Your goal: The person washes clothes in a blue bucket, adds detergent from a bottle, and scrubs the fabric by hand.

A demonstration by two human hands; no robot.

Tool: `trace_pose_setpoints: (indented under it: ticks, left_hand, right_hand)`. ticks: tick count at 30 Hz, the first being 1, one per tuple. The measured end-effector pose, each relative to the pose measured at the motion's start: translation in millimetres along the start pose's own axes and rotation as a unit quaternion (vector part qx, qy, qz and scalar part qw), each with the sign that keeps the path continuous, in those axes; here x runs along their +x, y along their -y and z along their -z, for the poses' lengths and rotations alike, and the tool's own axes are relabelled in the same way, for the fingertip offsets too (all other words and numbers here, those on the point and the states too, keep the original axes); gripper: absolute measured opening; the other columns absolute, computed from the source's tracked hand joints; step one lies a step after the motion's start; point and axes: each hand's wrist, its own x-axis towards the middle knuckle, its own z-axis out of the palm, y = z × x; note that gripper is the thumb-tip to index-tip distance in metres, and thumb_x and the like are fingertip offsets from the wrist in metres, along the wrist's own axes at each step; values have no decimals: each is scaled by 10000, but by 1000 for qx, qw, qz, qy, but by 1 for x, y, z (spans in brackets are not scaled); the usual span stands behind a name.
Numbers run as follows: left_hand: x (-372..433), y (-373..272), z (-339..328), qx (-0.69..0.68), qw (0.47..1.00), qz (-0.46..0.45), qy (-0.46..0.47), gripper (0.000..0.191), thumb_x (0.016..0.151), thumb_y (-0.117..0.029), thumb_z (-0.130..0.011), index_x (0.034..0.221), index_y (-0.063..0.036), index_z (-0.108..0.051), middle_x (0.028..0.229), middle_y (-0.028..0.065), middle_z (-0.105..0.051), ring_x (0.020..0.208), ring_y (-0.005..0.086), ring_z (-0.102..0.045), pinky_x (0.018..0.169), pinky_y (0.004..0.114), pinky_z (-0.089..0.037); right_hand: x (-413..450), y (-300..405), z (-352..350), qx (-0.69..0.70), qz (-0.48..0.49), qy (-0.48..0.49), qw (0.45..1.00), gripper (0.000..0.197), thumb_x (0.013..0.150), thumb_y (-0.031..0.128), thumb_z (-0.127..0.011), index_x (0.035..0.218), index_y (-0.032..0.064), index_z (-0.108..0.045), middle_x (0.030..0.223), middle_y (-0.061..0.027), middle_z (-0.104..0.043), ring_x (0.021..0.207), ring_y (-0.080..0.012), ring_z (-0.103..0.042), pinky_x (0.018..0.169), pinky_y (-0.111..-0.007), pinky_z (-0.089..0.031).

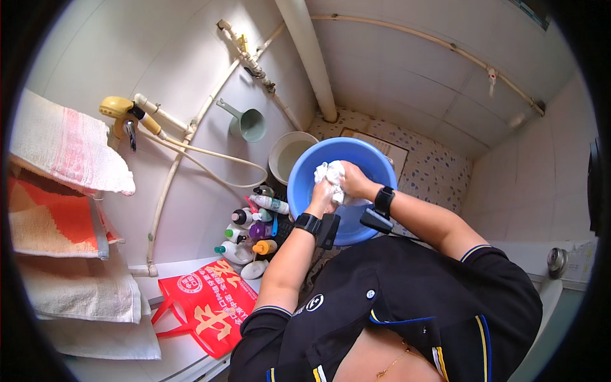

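A wet white cloth (332, 175) is bunched between my two hands, over a round blue plastic basin (297, 167). My left hand (323, 196) grips the cloth from its lower left side. On the upper right side, my right hand (355, 181) is closed on the same cloth. Part of the cloth hangs towards the bottom of the basin, where some water seems to lie. Folds of cloth and the backs of the hands hide most fingertips. Black straps with small dark devices sit on both wrists.
A pale bucket (292, 155) holding water stands against the basin's left. Several bottles (248, 234) crowd below it, beside a red bag (205, 305). A green dipper (248, 125) and a yellow shower head (117, 107) are on the wall; towels (71, 143) hang at left.
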Motion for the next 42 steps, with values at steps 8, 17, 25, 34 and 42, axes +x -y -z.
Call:
trace_pose_setpoints:
  ticks: [8,17,25,34,42]
  left_hand:
    - [-31,-42,-9,12,980,51,190,231,858,-227,-401,1007,-74,-492,828,51,-582,645,164,-587,463,272,-491]
    - [-44,-51,-3,-84,930,156,321,319,824,-254,-453,1073,-54,-471,918,83,-581,767,189,-581,530,314,-498]
    - [-52,-42,-7,-65,989,89,95,374,844,-453,-343,1055,-193,-509,974,14,-578,835,174,-571,650,346,-479]
    - [-31,-19,-23,104,994,-40,-12,291,894,-303,-338,1012,-69,-466,835,60,-550,701,187,-568,516,321,-477]
    - [-56,-71,-35,35,990,-38,130,585,795,-606,-358,1154,-152,-447,1059,16,-543,947,154,-505,747,335,-411]
  right_hand:
    - [7,-13,37,373,-162,113,906,476,783,231,-582,1169,60,-362,1082,-77,-485,992,-182,-483,825,-312,-423]
    - [9,-10,36,407,-153,240,868,397,835,172,-495,1203,42,-420,1100,-81,-520,994,-155,-505,866,-306,-401]
    - [8,40,15,52,-38,19,998,200,766,134,-526,931,22,-534,835,-155,-574,772,-250,-566,683,-331,-449]
    - [4,3,-1,-95,83,-34,991,215,734,116,-536,885,22,-415,849,-205,-487,833,-386,-481,699,-419,-400]
    - [14,0,37,365,-171,-39,914,256,883,235,-431,923,-6,-508,854,-85,-583,770,-184,-552,697,-321,-439]
